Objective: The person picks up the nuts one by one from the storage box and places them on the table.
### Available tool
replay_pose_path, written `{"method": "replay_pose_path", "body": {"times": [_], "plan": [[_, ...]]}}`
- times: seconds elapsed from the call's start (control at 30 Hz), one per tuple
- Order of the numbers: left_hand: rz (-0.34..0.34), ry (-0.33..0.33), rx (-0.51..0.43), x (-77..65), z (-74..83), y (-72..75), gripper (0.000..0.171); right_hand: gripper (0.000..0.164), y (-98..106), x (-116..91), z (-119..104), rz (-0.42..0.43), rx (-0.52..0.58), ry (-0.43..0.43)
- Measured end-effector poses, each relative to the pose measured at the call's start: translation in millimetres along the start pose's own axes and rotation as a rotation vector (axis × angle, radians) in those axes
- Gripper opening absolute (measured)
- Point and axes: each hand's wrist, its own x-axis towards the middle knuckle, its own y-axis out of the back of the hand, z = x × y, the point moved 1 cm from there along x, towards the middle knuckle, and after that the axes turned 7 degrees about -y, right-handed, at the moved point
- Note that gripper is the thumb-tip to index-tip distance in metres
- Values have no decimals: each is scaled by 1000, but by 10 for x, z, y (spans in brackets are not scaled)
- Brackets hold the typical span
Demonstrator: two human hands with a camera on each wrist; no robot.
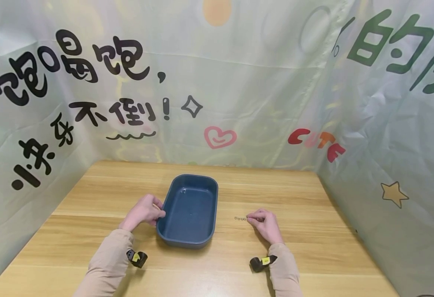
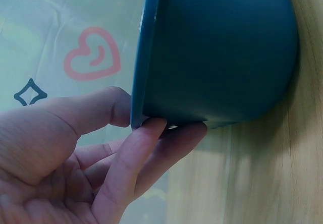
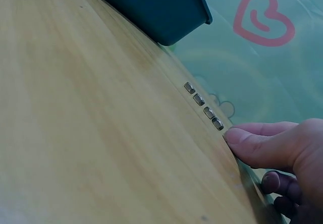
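Observation:
A dark blue rectangular basin stands on the wooden table, its open top facing up. At its left side my left hand grips the rim, thumb on one side and fingers against the outer wall. Right of the basin, several small metal nuts lie in a short row. My right hand is at the row's right end, thumb and index finger pinched together close to the table. A dark speck shows at those fingertips in the head view; it looks like another nut, mostly hidden by the fingers.
The wooden table runs back to a printed cloth that hangs behind and along both sides. Each sleeve carries a black wrist camera.

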Motion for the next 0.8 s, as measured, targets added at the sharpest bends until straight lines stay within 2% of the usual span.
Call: {"method": "replay_pose_path", "body": {"times": [0.8], "plan": [[-2, 16, 6, 18, 12, -10, 28, 7, 22, -3, 28, -18, -1, 23]]}}
